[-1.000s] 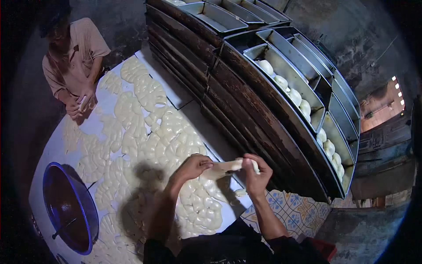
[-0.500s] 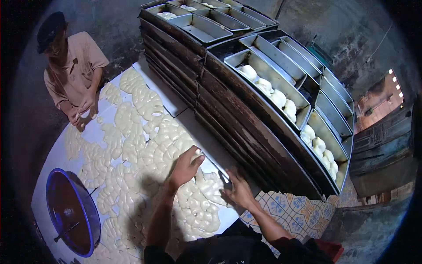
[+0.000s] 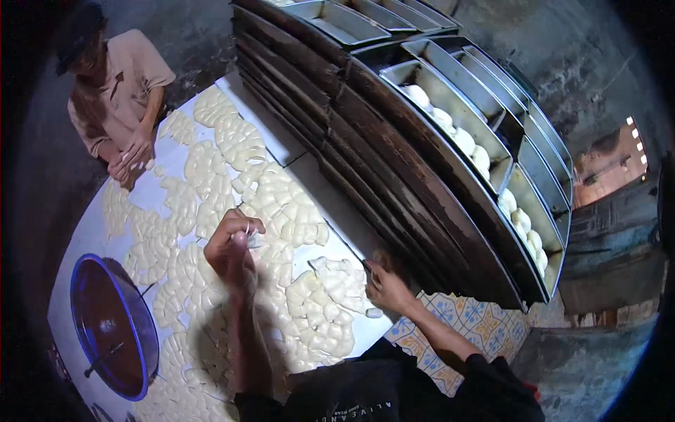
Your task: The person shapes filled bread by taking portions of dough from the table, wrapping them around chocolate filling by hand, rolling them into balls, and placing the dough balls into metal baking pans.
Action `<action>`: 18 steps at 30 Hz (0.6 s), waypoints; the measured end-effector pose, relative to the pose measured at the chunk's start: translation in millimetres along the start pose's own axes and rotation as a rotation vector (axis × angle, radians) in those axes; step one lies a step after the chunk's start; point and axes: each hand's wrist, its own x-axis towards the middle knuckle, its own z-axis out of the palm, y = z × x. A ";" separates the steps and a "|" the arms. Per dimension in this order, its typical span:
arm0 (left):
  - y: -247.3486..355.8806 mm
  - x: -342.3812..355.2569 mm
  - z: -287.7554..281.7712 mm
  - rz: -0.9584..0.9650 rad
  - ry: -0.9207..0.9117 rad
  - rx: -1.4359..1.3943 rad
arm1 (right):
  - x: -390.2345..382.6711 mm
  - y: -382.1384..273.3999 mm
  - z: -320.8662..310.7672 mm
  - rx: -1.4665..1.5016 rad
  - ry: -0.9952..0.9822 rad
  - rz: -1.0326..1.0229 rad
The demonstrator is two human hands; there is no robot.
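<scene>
My left hand [image 3: 235, 246] is closed above the spread of pale dough pieces [image 3: 204, 176], fingers curled in. A whitish bit shows at its fingertips, too small to name. By the table's right edge, my right hand [image 3: 389, 288] has its fingers bent inward. What they hold, if anything, is hidden. Just left of it lies a pale clump of dough [image 3: 339, 281], apart from the larger spread. A small greyish thing [image 3: 375, 313] lies on the white tabletop [image 3: 365, 329] just below my right hand.
Stacked dark trays [image 3: 408, 176] rise along the table's right side, topped by metal loaf tins [image 3: 450, 98], some with dough balls [image 3: 464, 141]. A blue-rimmed basin [image 3: 144, 337] with brown contents stands at left. Across the table, a person [image 3: 119, 105] holds both hands together. Patterned tiles [image 3: 450, 330] lie beyond.
My left hand has swung left and away from the right one, its fingers closing. My right hand stays near the table edge, its fingers more bent. The view has shifted slightly.
</scene>
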 end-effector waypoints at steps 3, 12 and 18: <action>-11.3 -9.0 -13.7 -0.040 -0.035 0.062 | -11.5 17.3 -3.8 0.096 -0.053 0.132; -60.8 -102.2 0.3 -0.710 -0.256 0.212 | -9.1 2.6 -28.6 -0.029 -0.187 -0.333; -76.9 -156.3 -12.4 -0.811 -0.061 -0.058 | 2.2 21.3 0.6 -0.049 0.186 -0.386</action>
